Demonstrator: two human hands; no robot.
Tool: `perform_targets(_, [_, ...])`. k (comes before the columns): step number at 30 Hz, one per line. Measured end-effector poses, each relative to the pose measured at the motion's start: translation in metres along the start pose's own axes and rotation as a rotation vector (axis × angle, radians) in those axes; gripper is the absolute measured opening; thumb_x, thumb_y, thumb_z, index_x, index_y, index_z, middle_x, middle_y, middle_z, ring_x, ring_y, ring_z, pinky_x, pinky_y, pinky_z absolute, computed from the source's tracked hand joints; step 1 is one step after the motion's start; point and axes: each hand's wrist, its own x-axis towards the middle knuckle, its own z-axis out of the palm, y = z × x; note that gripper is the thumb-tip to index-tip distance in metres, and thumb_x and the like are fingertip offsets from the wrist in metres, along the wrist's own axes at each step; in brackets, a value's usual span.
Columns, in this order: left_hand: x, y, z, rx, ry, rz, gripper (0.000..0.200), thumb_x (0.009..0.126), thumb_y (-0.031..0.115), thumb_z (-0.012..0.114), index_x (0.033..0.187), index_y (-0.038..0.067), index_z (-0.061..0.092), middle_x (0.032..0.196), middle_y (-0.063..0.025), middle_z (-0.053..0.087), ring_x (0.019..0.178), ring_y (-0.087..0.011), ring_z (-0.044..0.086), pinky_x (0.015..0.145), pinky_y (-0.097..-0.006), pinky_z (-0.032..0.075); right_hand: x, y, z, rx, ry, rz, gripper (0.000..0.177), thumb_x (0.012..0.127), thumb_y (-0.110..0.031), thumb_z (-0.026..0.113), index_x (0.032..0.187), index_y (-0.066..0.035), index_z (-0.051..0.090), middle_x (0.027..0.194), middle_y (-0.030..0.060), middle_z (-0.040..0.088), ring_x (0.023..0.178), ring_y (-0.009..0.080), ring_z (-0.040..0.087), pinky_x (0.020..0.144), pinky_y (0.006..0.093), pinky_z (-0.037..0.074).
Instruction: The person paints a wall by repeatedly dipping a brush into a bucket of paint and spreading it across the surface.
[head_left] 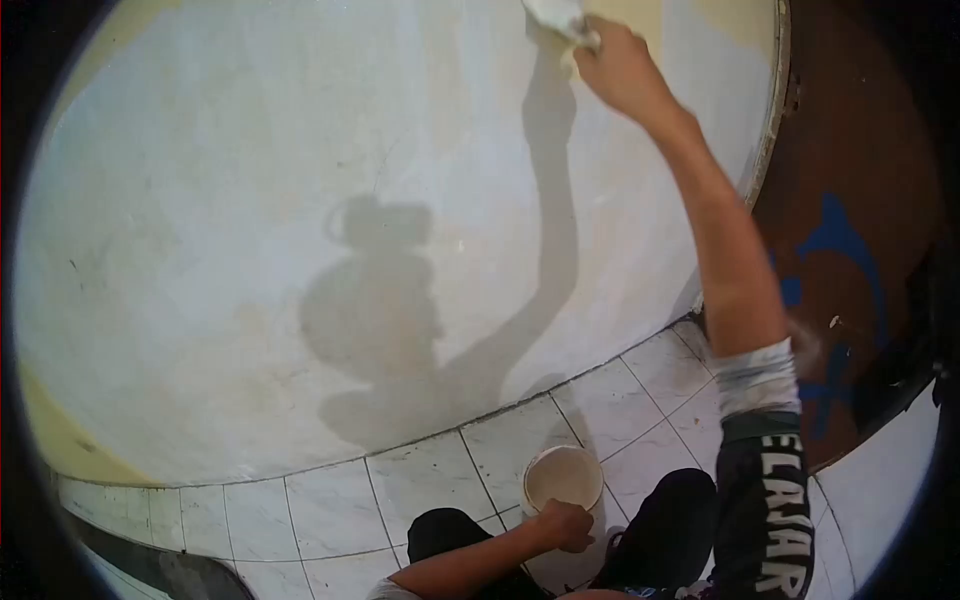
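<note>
High on the wall, my right hand (622, 68) is closed round the handle of a wide paintbrush (556, 14). The brush head is coated in white and lies against the wall (250, 200), partly cut off by the top of the view. White, streaky paint covers most of the wall, with pale yellow showing at the edges. Low between my knees, my left hand (566, 526) is closed at the near rim of a small round bucket (562, 456). Pale, whitish material shows inside the bucket; my fingertips there are hidden.
White floor tiles (420, 480) meet the wall along a curved-looking line. A brown door (850, 150) with blue paint marks stands to the right. My knees (665, 515) flank the bucket. A dark curved object (190, 575) lies at lower left. My shadow falls on the wall.
</note>
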Motion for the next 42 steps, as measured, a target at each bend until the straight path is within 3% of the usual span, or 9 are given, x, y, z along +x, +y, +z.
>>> perform_targets(3, [0.008, 0.007, -0.002, -0.001, 0.045, -0.019, 0.044, 0.090, 0.046, 0.059, 0.110, 0.009, 0.072, 0.113, -0.0143, 0.071, 0.108, -0.0310, 0.068, 0.084, -0.0469, 0.053, -0.059, 0.007, 0.016, 0.072, -0.058, -0.046, 0.026, 0.084, -0.010, 0.058, 0.105, 0.004, 0.062, 0.096, 0.0302, 0.066, 0.095, 0.0469, 0.065, 0.082, 0.0496, 0.052])
perform_targets(6, [0.002, 0.006, 0.005, 0.035, 0.031, -0.055, 0.043, 0.091, 0.045, 0.059, 0.110, 0.008, 0.072, 0.113, -0.0141, 0.071, 0.108, -0.0317, 0.067, 0.085, -0.0465, 0.053, -0.108, 0.019, 0.024, 0.111, -0.136, -0.031, 0.028, 0.085, -0.009, 0.058, 0.109, 0.004, 0.063, 0.094, 0.0315, 0.066, 0.092, 0.0465, 0.065, 0.080, 0.0479, 0.052])
perform_targets(15, [-0.003, 0.017, 0.014, 0.058, 0.080, -0.051, 0.046, 0.094, 0.043, 0.057, 0.102, -0.001, 0.068, 0.091, -0.0231, 0.071, 0.094, -0.0385, 0.069, 0.084, -0.0478, 0.054, -0.224, 0.069, 0.029, 0.448, -0.397, 0.254, 0.038, 0.089, -0.011, 0.064, 0.124, 0.004, 0.060, 0.076, 0.0119, 0.063, 0.065, 0.0191, 0.056, 0.064, 0.0327, 0.047])
perform_targets(19, [-0.004, 0.026, 0.012, 0.095, 0.004, -0.059, 0.045, 0.094, 0.042, 0.058, 0.103, -0.001, 0.066, 0.095, -0.0217, 0.070, 0.095, -0.0381, 0.069, 0.085, -0.0495, 0.053, -0.259, 0.085, 0.023, 0.640, -0.781, 0.581, 0.036, 0.089, -0.011, 0.067, 0.123, 0.000, 0.061, 0.070, 0.0033, 0.057, 0.056, 0.0103, 0.046, 0.053, 0.0291, 0.040])
perform_targets(21, [-0.004, 0.034, 0.013, 0.045, -0.047, -0.052, 0.044, 0.094, 0.042, 0.059, 0.103, -0.001, 0.065, 0.097, -0.0209, 0.070, 0.096, -0.0376, 0.068, 0.085, -0.0500, 0.052, -0.277, 0.100, 0.018, 0.580, -0.966, 0.272, 0.035, 0.088, -0.010, 0.068, 0.121, 0.000, 0.062, 0.070, 0.0020, 0.056, 0.057, 0.0110, 0.047, 0.054, 0.0307, 0.041])
perform_targets(22, [-0.003, 0.035, 0.014, 0.074, -0.084, -0.069, 0.043, 0.095, 0.042, 0.058, 0.103, 0.000, 0.065, 0.098, -0.0208, 0.070, 0.097, -0.0371, 0.068, 0.086, -0.0498, 0.051, -0.284, 0.099, 0.011, 0.527, -1.063, 0.285, 0.034, 0.085, -0.013, 0.068, 0.116, 0.000, 0.063, 0.087, 0.0147, 0.066, 0.071, 0.0206, 0.059, 0.069, 0.0365, 0.049])
perform_targets(26, [0.004, 0.047, 0.024, 0.092, -0.162, -0.069, 0.043, 0.096, 0.043, 0.057, 0.104, 0.002, 0.066, 0.100, -0.0199, 0.069, 0.099, -0.0356, 0.067, 0.086, -0.0471, 0.050, -0.330, 0.100, 0.005, 0.410, -1.396, 0.069, 0.032, 0.082, -0.010, 0.067, 0.113, -0.001, 0.064, 0.102, 0.0213, 0.069, 0.095, 0.0329, 0.067, 0.080, 0.0435, 0.051])
perform_targets(32, [0.002, 0.062, 0.030, 0.092, -0.095, 0.020, 0.042, 0.095, 0.041, 0.059, 0.106, 0.002, 0.066, 0.099, -0.0175, 0.069, 0.098, -0.0322, 0.066, 0.086, -0.0446, 0.048, -0.439, 0.090, 0.055, 0.257, -1.726, -0.151, 0.028, 0.078, -0.005, 0.064, 0.105, -0.002, 0.070, 0.095, 0.0208, 0.071, 0.090, 0.0369, 0.069, 0.077, 0.0449, 0.054])
perform_targets(42, [0.002, 0.058, 0.034, 0.111, -0.101, 0.002, 0.039, 0.094, 0.039, 0.061, 0.100, 0.001, 0.068, 0.096, -0.0171, 0.069, 0.095, -0.0320, 0.066, 0.084, -0.0459, 0.047, -0.600, 0.062, 0.132, 0.123, -1.652, -0.460, 0.023, 0.076, -0.004, 0.067, 0.098, -0.002, 0.072, 0.095, 0.0193, 0.072, 0.091, 0.0356, 0.071, 0.077, 0.0447, 0.058])
